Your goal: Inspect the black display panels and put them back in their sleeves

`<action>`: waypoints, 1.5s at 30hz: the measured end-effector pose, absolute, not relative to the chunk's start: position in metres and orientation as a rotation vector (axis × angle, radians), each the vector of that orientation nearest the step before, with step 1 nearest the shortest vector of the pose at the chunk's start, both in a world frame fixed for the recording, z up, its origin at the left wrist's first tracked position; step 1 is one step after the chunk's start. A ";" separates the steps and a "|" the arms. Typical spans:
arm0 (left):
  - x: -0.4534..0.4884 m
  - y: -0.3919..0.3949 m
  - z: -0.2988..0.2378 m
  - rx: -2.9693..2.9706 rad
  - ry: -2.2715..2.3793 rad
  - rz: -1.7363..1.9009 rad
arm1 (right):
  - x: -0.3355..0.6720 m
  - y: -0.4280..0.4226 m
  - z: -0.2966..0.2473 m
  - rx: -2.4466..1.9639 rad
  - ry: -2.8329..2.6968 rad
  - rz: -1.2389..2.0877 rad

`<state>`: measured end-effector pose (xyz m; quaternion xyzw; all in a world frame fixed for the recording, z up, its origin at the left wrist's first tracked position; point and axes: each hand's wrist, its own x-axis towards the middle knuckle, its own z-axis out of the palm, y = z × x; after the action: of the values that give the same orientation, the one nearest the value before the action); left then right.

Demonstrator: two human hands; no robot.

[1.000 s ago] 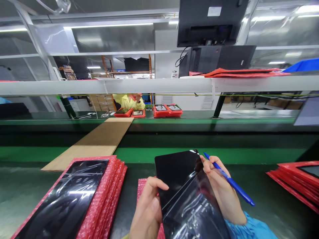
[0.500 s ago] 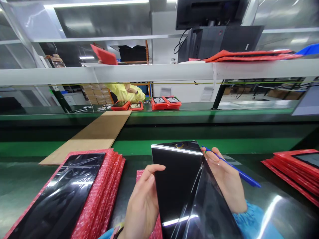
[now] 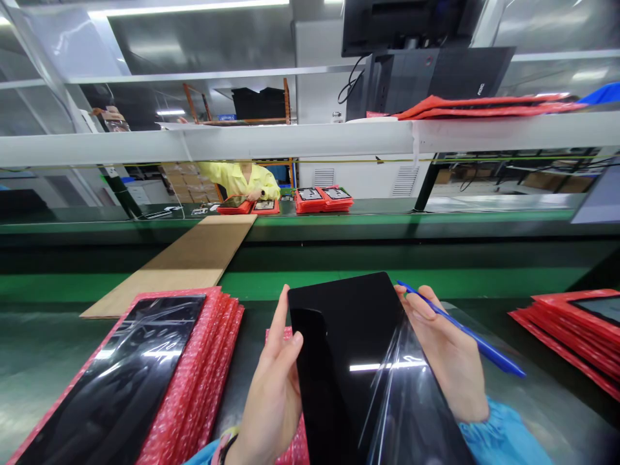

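A glossy black tablet screen (image 3: 358,361) is held up in front of me, tilted, its lower end cut off by the picture's edge. My left hand (image 3: 274,387) grips its left edge, thumb on the front and a finger at the top left corner. By the upper right edge is my right hand (image 3: 443,352), closed around a slim blue pen (image 3: 484,342); its fingertips meet the panel's side. Creased clear film (image 3: 397,394) covers the lower right part of the screen. Whether my right fingers also pinch this film I cannot tell.
On the left, a black screen (image 3: 121,368) lies on a stack of red bubble bags (image 3: 206,374). More red bags (image 3: 571,342) are stacked at the right. A brown board (image 3: 179,258) slopes across the green bench. Beyond it, a person in yellow (image 3: 247,181) works beside red packs (image 3: 323,203).
The screen has tilted, so its reflections shifted and the film's creases moved lower. My left fingers have slid up to the top corner; my right hand moved slightly right with the pen.
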<state>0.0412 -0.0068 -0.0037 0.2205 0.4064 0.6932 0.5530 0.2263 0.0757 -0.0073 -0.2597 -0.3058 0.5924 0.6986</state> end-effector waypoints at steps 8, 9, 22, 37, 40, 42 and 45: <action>0.042 -0.015 -0.002 0.556 0.899 1.688 | 0.227 0.076 -0.007 -0.554 -0.719 1.344; 0.041 -0.017 -0.002 0.552 0.863 1.668 | 0.227 0.077 -0.008 -0.563 -0.711 1.356; 0.036 -0.019 -0.022 0.487 0.896 1.761 | 0.214 0.094 -0.022 -0.669 -0.657 1.528; 0.018 -0.035 -0.084 -0.013 1.066 2.044 | 0.222 0.094 -0.024 -0.501 -0.604 1.464; 0.028 -0.045 -0.106 -0.069 1.070 2.035 | 0.253 0.086 -0.005 -0.446 -0.631 1.200; 0.037 -0.053 -0.120 -0.078 1.051 1.974 | 0.266 0.076 0.006 -0.429 -0.693 1.002; 0.043 -0.069 -0.133 -0.062 1.041 1.807 | 0.264 0.061 0.019 -0.422 -0.856 0.710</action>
<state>0.0426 -0.0688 -0.1335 -0.0257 0.4310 0.7484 0.5035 0.2641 0.0608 0.0185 -0.1989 -0.4032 0.3346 0.8282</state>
